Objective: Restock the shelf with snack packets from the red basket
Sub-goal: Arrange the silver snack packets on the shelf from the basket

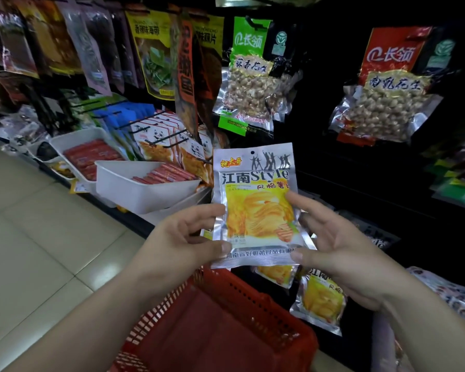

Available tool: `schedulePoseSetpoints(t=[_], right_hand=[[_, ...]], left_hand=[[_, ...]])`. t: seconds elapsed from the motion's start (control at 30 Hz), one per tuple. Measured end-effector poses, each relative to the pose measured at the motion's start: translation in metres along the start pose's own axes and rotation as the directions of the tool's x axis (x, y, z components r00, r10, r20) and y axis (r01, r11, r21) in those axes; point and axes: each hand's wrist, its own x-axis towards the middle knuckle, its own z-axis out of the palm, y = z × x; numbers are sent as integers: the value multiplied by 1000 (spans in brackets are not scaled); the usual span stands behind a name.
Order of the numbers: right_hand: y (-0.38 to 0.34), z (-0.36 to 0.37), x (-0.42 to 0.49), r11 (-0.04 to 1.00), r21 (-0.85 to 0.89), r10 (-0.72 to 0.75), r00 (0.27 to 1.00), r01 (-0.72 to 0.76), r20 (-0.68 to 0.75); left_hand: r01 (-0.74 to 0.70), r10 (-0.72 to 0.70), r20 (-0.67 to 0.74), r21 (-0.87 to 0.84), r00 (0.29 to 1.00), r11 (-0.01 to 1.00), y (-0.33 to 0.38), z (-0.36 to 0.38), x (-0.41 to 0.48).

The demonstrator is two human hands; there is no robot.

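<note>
Left hand (183,234) and right hand (330,237) pinch silver chip packet (255,202) upright by lower corners | above red basket (220,318) | hang-hole up, probably aligning for shelf (360,162) peg.

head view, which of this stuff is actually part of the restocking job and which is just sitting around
Part of the job: chip packet, pinched by left hand and right hand; red basket; matching packets on the shelf below.

Just there: green-label peanut bag; red-label peanut bag; panda packets; white tray of red sausages.
</note>
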Motion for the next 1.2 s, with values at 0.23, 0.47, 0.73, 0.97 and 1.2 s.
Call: schedulePoseSetpoints(t=[0.23, 0.47, 0.73, 0.97, 1.2], right_hand=[[8, -4, 4, 999, 25, 31, 998, -30, -51], [5, 1, 2, 959, -271, -11, 943, -84, -334], [5, 50, 10, 997, 56, -38, 994, 44, -106], [20, 37, 22, 996, -79, 2, 917, -36, -398], [6, 9, 7, 999, 27, -28, 991, 31, -130]], left_hand=[[-29, 29, 50, 5, 998, 1000, 7, 6, -5], [-68, 62, -59, -105, 996, 992, 4, 10, -5], [-368, 390, 30, 403, 920, 838, -11, 62, -22], [-576, 491, 301, 456, 817, 678, -17, 80, -24], [-194, 239, -212, 214, 948, 957, -4, 30, 11]])
